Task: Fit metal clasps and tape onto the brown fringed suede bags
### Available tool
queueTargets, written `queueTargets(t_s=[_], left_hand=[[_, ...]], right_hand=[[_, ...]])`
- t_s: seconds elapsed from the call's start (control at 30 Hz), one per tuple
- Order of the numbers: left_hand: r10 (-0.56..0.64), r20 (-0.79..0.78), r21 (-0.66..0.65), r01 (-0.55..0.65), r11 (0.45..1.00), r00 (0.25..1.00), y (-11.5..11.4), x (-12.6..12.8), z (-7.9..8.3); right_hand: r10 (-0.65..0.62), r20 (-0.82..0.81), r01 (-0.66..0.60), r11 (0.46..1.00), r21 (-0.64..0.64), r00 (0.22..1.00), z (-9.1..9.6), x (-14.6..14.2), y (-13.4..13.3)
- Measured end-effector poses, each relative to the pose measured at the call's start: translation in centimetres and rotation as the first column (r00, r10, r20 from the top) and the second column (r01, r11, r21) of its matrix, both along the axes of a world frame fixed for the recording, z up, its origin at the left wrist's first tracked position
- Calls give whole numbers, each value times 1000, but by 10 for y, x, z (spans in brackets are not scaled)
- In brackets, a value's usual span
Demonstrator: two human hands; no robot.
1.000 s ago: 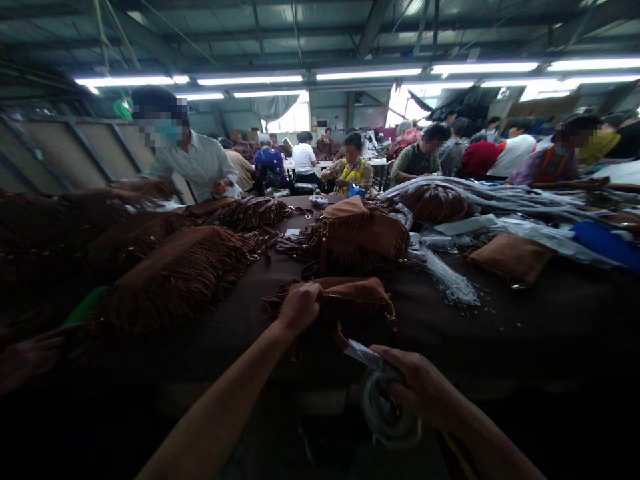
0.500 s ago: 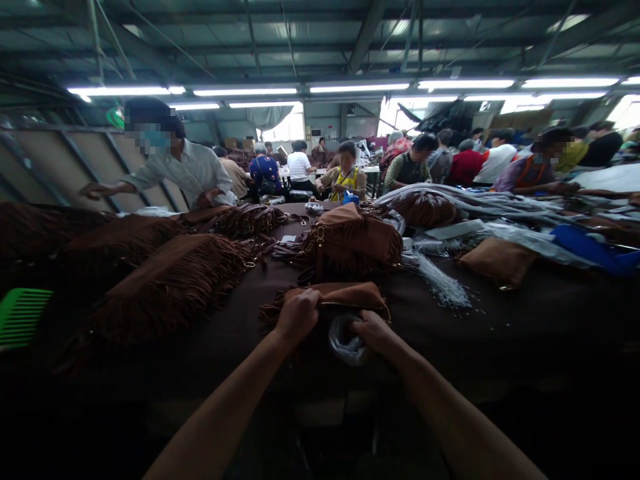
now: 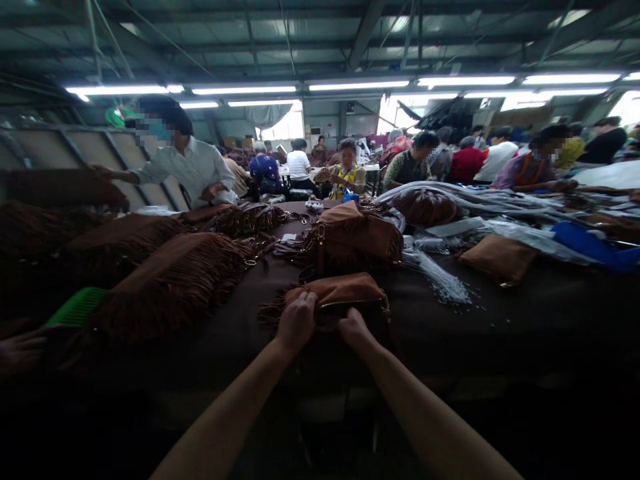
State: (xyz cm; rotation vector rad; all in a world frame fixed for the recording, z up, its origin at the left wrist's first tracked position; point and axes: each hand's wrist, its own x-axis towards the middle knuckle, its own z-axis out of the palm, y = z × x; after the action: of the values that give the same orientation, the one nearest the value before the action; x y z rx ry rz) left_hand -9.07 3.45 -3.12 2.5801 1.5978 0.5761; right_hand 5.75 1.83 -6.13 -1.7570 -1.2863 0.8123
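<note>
A brown suede fringed bag [image 3: 343, 288] lies in front of me with its gold zipper open toward me. My left hand [image 3: 297, 323] is closed on the zipper edge at the bag's left. At the zipper opening, my right hand [image 3: 357, 331] is curled, its fingertips out of sight in the dark gap. What the right fingers hold is hidden. Just behind stands another brown fringed bag [image 3: 357, 243] with a strap and gold buckle.
Several fringed bags [image 3: 165, 280] lie at left, where another person's hand [image 3: 23, 350] holds a green comb [image 3: 77, 307]. White strands [image 3: 443, 277], a brown pouch [image 3: 499, 259] and blue object [image 3: 590, 243] lie at right. A co-worker [image 3: 187, 160] stands at back left.
The clear plastic roll in my right hand has gone from sight, and that hand moved left to the zipper opening. The opening gapes wider. The green comb moved right over the fringe.
</note>
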Motion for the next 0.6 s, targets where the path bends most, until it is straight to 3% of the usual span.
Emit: queueTargets(t_s=[0.13,0.23,0.3,0.4,0.6], left_hand=[[-102,40,-52,104,993,994,1,-3,5],[-182,160,-177,209,962,970,9,-26,15],[-72,252,-233,132,963,965,11,-50,17],[147,308,-295,-52,954,940,1,-81,8],[110,308,-330,-2,944,945,-27,-92,-20]], right_hand=[[11,247,7,997,-73,969,3,10,1],[82,339,-36,990,-139,937,0,3,6],[154,355,-103,982,-157,922,-2,-2,5],[275,366,-251,961,-112,889,-5,-2,-4],[219,531,-247,969,-20,819,-8,-16,-26]])
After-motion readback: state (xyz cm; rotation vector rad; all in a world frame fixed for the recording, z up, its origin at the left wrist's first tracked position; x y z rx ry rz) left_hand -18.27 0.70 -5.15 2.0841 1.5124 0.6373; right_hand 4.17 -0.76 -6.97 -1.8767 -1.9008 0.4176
